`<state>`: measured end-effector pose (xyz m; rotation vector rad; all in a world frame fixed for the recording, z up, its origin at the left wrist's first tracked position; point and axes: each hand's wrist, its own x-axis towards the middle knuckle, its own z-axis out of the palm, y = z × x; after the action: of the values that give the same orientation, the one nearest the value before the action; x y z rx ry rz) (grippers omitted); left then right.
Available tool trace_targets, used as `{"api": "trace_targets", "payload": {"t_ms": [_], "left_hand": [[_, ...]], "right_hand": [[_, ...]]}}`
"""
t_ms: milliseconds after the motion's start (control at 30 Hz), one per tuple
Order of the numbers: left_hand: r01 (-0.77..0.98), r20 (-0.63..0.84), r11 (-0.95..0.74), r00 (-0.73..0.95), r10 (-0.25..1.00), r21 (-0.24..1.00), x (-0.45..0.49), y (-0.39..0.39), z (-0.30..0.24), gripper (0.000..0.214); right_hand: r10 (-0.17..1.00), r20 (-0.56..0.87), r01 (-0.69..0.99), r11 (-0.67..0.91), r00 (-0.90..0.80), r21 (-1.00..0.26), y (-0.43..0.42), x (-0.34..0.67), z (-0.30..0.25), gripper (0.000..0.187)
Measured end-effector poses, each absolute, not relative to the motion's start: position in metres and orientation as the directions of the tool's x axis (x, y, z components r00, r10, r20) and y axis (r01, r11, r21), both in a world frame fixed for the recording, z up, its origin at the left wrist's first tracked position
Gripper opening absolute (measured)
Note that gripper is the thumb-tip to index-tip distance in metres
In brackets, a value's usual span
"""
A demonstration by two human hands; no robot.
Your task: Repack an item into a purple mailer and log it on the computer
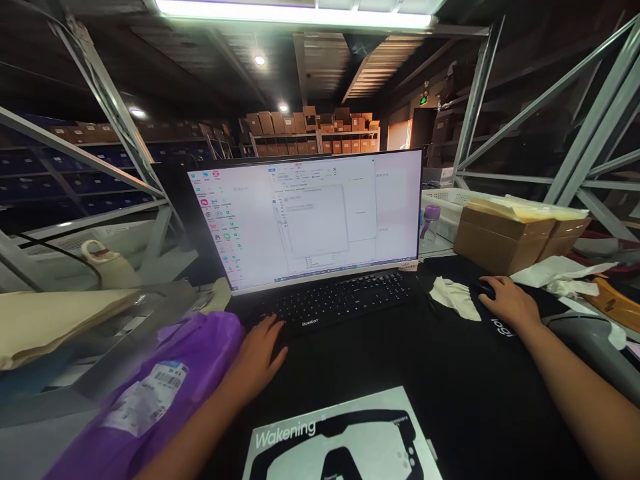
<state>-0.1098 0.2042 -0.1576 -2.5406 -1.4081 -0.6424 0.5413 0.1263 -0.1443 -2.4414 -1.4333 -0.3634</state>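
My left hand (259, 357) lies flat on the black desk mat (380, 360), fingers stretched out and touching the left end of a black keyboard (345, 299). Its wrist rests beside a purple plastic parcel (150, 400) with a white barcode label. My right hand (507, 301) is curled over a black computer mouse (483, 288) on the right side of the mat. A lit monitor (307, 217) with open windows stands behind the keyboard.
A crumpled white paper (456, 297) lies left of the mouse. A cardboard box (505, 237) and white basket (450, 200) sit at right. A white "Wakening" box (345, 443) lies near me. Metal shelving with cartons fills the background.
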Motion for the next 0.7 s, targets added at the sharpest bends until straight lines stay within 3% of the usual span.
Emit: {"api": "trace_targets", "payload": {"t_ms": [167,467,700], "left_hand": [[0.851,0.416,-0.518,0.442,0.795,0.086,-0.107,0.199,-0.154,0.053],[0.873,0.355,-0.478,0.418,0.836,0.098,-0.1,0.185,-0.141,0.052],[0.864,0.388,-0.493,0.421,0.82,0.104,-0.101,0.186,-0.145,0.052]], "right_hand": [[0.822,0.312,0.878,-0.461,0.477,-0.13,0.127,0.541,-0.143,0.059],[0.815,0.365,0.893,-0.415,0.45,-0.175,0.139,0.555,-0.155,0.064],[0.843,0.363,0.916,-0.341,0.398,-0.213,0.141,0.563,-0.162,0.071]]}}
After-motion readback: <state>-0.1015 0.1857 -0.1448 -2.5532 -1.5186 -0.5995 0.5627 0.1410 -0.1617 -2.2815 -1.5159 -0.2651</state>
